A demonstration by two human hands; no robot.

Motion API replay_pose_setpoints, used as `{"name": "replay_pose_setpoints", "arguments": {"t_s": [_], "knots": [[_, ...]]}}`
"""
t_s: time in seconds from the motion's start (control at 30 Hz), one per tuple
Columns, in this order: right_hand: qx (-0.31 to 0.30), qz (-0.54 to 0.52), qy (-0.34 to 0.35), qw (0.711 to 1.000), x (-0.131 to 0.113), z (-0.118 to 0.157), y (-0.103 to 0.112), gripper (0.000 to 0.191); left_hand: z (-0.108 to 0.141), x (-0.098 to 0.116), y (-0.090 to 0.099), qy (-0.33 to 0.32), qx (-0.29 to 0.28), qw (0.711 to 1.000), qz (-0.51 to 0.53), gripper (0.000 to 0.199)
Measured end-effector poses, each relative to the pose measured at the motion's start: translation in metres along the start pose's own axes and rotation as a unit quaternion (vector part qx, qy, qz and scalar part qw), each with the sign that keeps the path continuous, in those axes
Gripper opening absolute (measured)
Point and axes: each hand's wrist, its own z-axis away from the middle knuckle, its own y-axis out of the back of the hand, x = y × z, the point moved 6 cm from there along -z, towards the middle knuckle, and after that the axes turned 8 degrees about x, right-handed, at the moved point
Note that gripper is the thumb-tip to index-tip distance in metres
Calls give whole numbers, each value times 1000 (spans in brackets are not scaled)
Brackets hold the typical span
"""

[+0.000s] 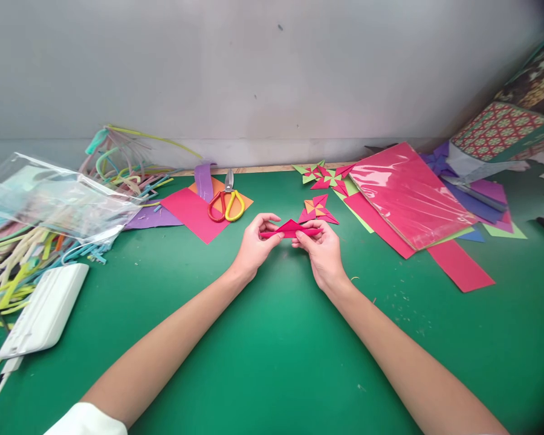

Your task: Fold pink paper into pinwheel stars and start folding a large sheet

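Observation:
A folded piece of red paper [291,228] with a raised triangular peak in its middle is held above the green tabletop. My left hand [258,238] pinches its left end between thumb and fingers. At the other end, my right hand [320,246] grips the paper the same way. Just behind the hands lies a red and orange folded paper star [317,208]. Scissors [227,202] with one red and one yellow handle rest behind my left hand, on a red paper sheet [194,211] and an orange one.
Red and green paper stars [329,176] lie by the wall. A plastic-wrapped pack of red paper [412,193] sits on coloured sheets at the right. Left are a clear plastic pouch [72,196], many coloured fuzzy strips [18,254] and a white power strip [48,308] with a cable.

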Motion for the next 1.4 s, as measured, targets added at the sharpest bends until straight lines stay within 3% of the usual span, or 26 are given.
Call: {"name": "replay_pose_setpoints", "arguments": {"t_s": [0.53, 0.73, 0.93, 1.17, 1.4], "knots": [[-3, -7, -2, 1000, -1, 0, 0, 36, -1, -3, 1, 4, -5, 1000, 2, 34], [-3, -1, -5, 1000, -2, 1, 0, 35, -1, -5, 1, 0, -8, 1000, -8, 15], [-11, -7, -4, 1000, -2, 0, -1, 31, -2, -6, 2, 12, 2, 1000, -5, 15], [-24, -60, -48, 997, 2, -1, -2, 29, -2, -5, 2, 15, 1, 1000, 24, 15], [-32, -44, -65, 996, 6, -1, -3, 27, -1, -4, 4, 5, 6, 1000, 9, 15]]}}
